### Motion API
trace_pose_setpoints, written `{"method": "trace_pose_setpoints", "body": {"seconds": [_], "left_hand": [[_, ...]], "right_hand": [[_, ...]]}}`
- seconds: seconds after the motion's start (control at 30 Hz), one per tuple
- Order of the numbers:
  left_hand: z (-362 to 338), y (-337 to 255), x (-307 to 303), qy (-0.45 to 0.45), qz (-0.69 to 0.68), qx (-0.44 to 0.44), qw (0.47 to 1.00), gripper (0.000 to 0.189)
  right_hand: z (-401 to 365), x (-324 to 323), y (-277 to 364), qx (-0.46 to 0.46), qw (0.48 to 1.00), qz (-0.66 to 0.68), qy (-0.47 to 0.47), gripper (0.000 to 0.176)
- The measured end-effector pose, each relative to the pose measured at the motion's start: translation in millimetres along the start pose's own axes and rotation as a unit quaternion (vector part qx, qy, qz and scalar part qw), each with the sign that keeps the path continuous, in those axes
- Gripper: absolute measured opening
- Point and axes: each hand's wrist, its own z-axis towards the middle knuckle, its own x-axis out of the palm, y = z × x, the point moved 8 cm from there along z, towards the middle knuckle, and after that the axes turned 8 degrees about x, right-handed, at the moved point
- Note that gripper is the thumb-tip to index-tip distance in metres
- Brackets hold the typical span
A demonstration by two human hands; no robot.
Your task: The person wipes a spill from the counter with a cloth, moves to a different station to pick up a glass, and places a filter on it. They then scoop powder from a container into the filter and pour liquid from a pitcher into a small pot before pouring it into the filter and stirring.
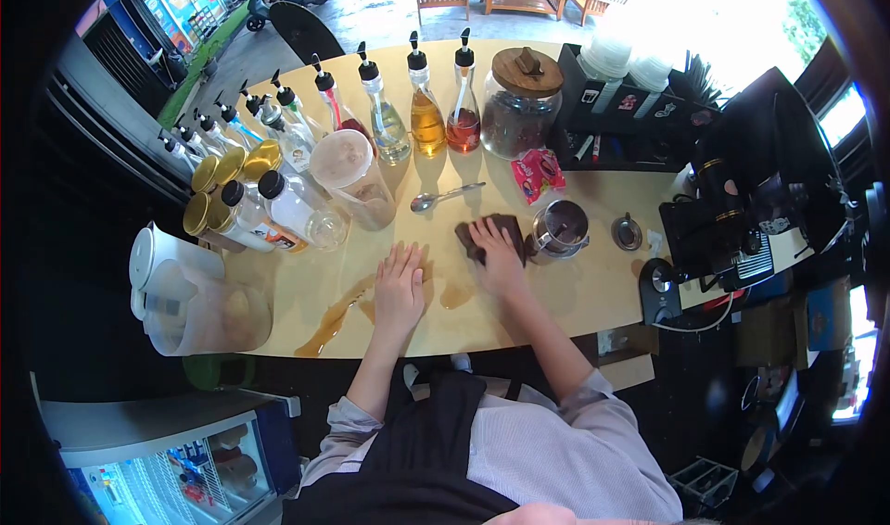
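My left hand (pixel 400 279) lies flat on the light wooden counter (pixel 575 293), fingers stretched out and nothing in them. Just left of it runs a brown liquid spill (pixel 332 323), with a smaller brown puddle (pixel 455 293) to its right. My right hand (pixel 501 254) holds a dark brown cloth (pixel 508 228) against the counter, its fingers laid over the top. Close to the cloth's right side stands a glass pot (pixel 562 228) with dark contents. A metal spoon (pixel 447 196) rests beyond both hands.
Several pump bottles (pixel 427 117) line the back edge, beside a wooden-lidded jar (pixel 521 108). At left stand a plastic tub (pixel 354 180), bottles and pitchers (pixel 209 307). A pink packet (pixel 538 175), cup holder (pixel 593 122), small metal lid (pixel 627 232) and black coffee machine (pixel 718 210) are right.
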Motion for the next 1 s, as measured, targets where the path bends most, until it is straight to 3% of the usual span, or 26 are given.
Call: {"method": "trace_pose_setpoints", "body": {"seconds": [0.2, 0.27, 0.33, 0.4, 0.53, 0.7, 0.77, 0.87, 0.93, 1.0], "left_hand": [[1, -1, 7, 0.001, 0.025, 0.012, 1.0, 0.04], [-1, 3, 3, -0.009, 0.029, 0.011, 0.999, 0.04], [-5, 8, -3, -0.019, 0.032, 0.008, 0.999, 0.04], [-14, 20, -12, -0.021, 0.042, -0.012, 0.999, 0.04], [-28, 37, -22, -0.029, 0.035, -0.036, 0.998, 0.041], [-33, 42, -27, -0.012, 0.037, -0.03, 0.999, 0.04], [-31, 40, -30, -0.011, 0.03, -0.021, 0.999, 0.039], [-28, 42, -39, -0.009, 0.016, -0.006, 1.0, 0.038], [-26, 44, -44, -0.007, 0.003, 0.002, 1.0, 0.038], [-26, 52, -50, 0.015, -0.004, 0.001, 1.0, 0.038]], "right_hand": [[-10, 10, 52, -0.064, 0.997, -0.033, 0.018, 0.066], [-37, 8, 56, -0.119, 0.988, 0.014, 0.098, 0.068], [-47, -9, 44, -0.105, 0.989, 0.023, 0.106, 0.071], [-43, -23, 24, -0.028, 0.997, -0.018, 0.072, 0.069], [-1, -5, 15, 0.033, 0.999, -0.029, -0.031, 0.066], [22, 23, 74, -0.011, 0.997, -0.071, 0.005, 0.065], [9, 33, 97, -0.082, 0.995, -0.038, 0.047, 0.067], [-19, 26, 84, -0.085, 0.993, 0.006, 0.077, 0.068], [-29, 7, 63, -0.049, 0.994, 0.02, 0.096, 0.068], [-29, -14, 37, 0.029, 0.999, -0.013, 0.028, 0.066]]}}
